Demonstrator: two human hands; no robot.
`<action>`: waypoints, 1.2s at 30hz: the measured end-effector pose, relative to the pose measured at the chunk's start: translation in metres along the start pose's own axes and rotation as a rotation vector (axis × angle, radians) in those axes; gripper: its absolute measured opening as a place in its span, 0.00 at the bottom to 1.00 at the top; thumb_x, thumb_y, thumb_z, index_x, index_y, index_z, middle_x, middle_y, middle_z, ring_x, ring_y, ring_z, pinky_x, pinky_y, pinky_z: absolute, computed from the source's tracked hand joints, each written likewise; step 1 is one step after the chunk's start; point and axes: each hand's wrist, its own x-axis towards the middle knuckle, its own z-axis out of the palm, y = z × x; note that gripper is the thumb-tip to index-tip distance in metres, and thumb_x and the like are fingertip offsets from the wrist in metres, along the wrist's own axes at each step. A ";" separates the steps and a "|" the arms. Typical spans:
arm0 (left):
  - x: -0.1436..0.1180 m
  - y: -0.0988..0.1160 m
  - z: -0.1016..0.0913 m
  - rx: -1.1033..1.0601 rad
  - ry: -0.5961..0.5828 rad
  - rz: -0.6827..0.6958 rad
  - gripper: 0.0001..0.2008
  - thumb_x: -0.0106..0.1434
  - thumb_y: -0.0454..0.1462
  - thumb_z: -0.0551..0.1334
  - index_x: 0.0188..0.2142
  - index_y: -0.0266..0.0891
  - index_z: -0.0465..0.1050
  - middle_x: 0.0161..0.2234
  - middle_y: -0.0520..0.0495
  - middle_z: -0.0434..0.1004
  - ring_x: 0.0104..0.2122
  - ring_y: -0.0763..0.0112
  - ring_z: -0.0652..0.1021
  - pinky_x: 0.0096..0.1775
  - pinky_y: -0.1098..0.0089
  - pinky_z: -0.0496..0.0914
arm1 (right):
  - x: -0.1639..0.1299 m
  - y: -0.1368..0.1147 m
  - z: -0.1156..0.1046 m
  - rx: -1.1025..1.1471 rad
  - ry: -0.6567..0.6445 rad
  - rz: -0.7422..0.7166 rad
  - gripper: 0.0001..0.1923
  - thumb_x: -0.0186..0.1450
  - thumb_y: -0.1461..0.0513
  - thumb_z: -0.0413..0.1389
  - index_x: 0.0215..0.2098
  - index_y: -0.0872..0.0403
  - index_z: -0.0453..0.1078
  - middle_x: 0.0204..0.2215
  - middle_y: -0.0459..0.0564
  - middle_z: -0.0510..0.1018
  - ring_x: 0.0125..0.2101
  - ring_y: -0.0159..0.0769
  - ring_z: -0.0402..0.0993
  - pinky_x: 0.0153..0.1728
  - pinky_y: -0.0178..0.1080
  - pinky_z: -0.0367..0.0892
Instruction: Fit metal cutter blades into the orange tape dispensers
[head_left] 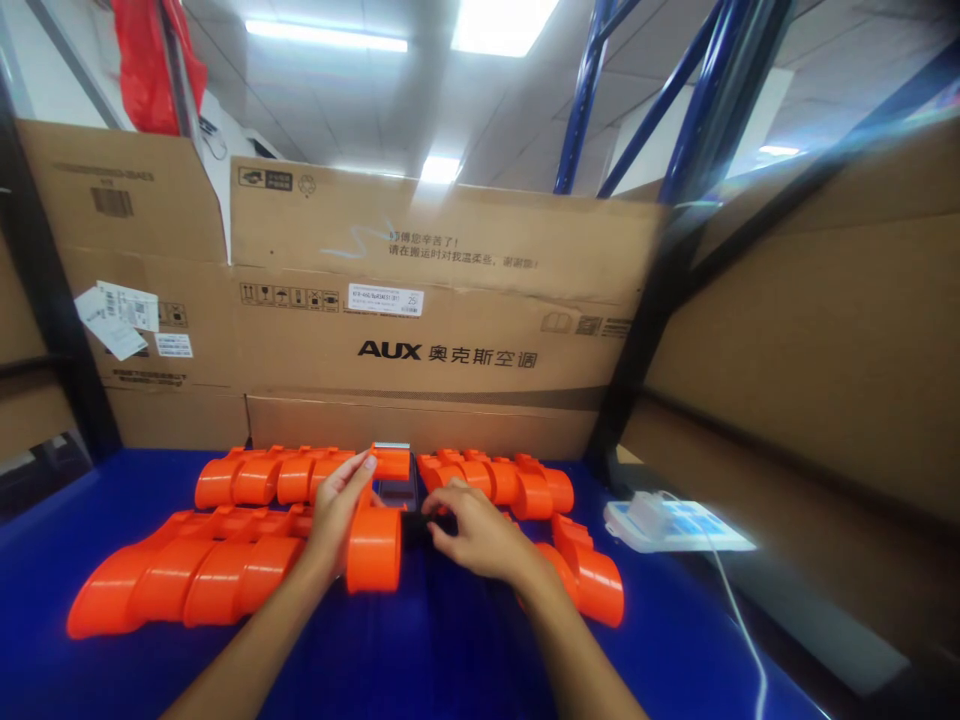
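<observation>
My left hand [336, 510] is closed on an orange plastic fitting [373, 552], with a wide ring at its near end and a smaller tube at its far end. A thin pale strip shows along the far tube's top edge. At the right side of the wide ring is a short black piece [415, 530]. Curled around that black piece is my right hand [480, 532], thumb and forefinger close together; the fingertips partly hide it. Similar orange fittings [240, 570] lie nested in rows on the left, and more orange fittings [502, 480] lie behind and beside my right hand.
The blue table surface [375, 665] carries all the fittings. Behind stands a cardboard wall [465, 300] with printing, between dark posts. On the right lies a white power strip [675, 525] with a plug and a white cable [739, 610] running towards the front edge.
</observation>
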 end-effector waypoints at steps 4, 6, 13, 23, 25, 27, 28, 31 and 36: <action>-0.001 -0.002 0.001 -0.032 -0.016 -0.010 0.27 0.50 0.50 0.72 0.45 0.36 0.76 0.19 0.54 0.74 0.16 0.73 0.72 0.22 0.74 0.66 | 0.005 -0.001 -0.006 0.038 0.353 -0.009 0.07 0.63 0.65 0.56 0.39 0.51 0.72 0.37 0.49 0.78 0.39 0.41 0.73 0.43 0.43 0.68; 0.000 -0.006 0.002 -0.036 -0.034 -0.021 0.29 0.50 0.50 0.72 0.47 0.36 0.74 0.18 0.54 0.74 0.16 0.73 0.73 0.22 0.74 0.66 | 0.007 -0.003 -0.006 0.061 0.560 0.018 0.06 0.64 0.65 0.56 0.40 0.52 0.72 0.35 0.50 0.78 0.37 0.40 0.73 0.42 0.43 0.68; 0.003 -0.024 0.002 0.053 -0.089 0.006 0.30 0.52 0.49 0.71 0.51 0.38 0.70 0.27 0.50 0.79 0.17 0.73 0.76 0.23 0.74 0.66 | 0.008 -0.010 0.002 0.136 0.669 -0.107 0.10 0.66 0.64 0.57 0.46 0.48 0.74 0.42 0.50 0.80 0.41 0.41 0.74 0.43 0.44 0.71; 0.000 -0.024 0.003 0.119 -0.166 0.028 0.28 0.54 0.48 0.70 0.51 0.38 0.70 0.26 0.51 0.77 0.18 0.71 0.76 0.23 0.72 0.66 | 0.009 -0.010 0.007 0.142 0.611 -0.109 0.13 0.66 0.63 0.58 0.48 0.46 0.75 0.44 0.51 0.81 0.39 0.41 0.73 0.42 0.47 0.73; -0.001 -0.023 0.004 0.125 -0.174 0.034 0.28 0.55 0.48 0.70 0.51 0.38 0.70 0.26 0.51 0.77 0.18 0.71 0.76 0.24 0.72 0.67 | 0.009 -0.010 0.008 0.141 0.586 -0.090 0.13 0.66 0.62 0.58 0.49 0.46 0.75 0.44 0.52 0.81 0.39 0.42 0.73 0.42 0.48 0.73; -0.001 -0.023 0.004 0.123 -0.173 0.029 0.28 0.54 0.48 0.70 0.51 0.38 0.70 0.26 0.51 0.78 0.18 0.70 0.76 0.24 0.71 0.67 | 0.009 -0.010 0.009 0.144 0.573 -0.073 0.13 0.66 0.61 0.57 0.49 0.46 0.75 0.44 0.52 0.81 0.39 0.43 0.73 0.43 0.49 0.73; -0.001 -0.023 0.004 0.118 -0.170 0.024 0.28 0.54 0.48 0.70 0.51 0.38 0.70 0.26 0.51 0.78 0.18 0.71 0.76 0.24 0.71 0.67 | 0.009 -0.009 0.009 0.145 0.572 -0.068 0.13 0.66 0.61 0.57 0.49 0.46 0.75 0.44 0.53 0.81 0.39 0.43 0.73 0.43 0.49 0.72; -0.002 -0.022 0.005 0.100 -0.176 0.011 0.29 0.54 0.47 0.70 0.52 0.37 0.71 0.27 0.49 0.78 0.18 0.71 0.76 0.24 0.71 0.67 | 0.010 -0.010 0.009 0.142 0.568 -0.077 0.13 0.67 0.61 0.57 0.49 0.46 0.76 0.45 0.52 0.81 0.40 0.44 0.74 0.44 0.50 0.72; -0.008 -0.015 0.008 0.093 -0.277 -0.024 0.27 0.55 0.46 0.70 0.51 0.36 0.74 0.36 0.42 0.81 0.19 0.74 0.74 0.24 0.72 0.67 | 0.011 -0.012 0.007 0.161 0.541 -0.121 0.12 0.68 0.62 0.56 0.47 0.46 0.76 0.48 0.51 0.80 0.46 0.43 0.74 0.49 0.50 0.68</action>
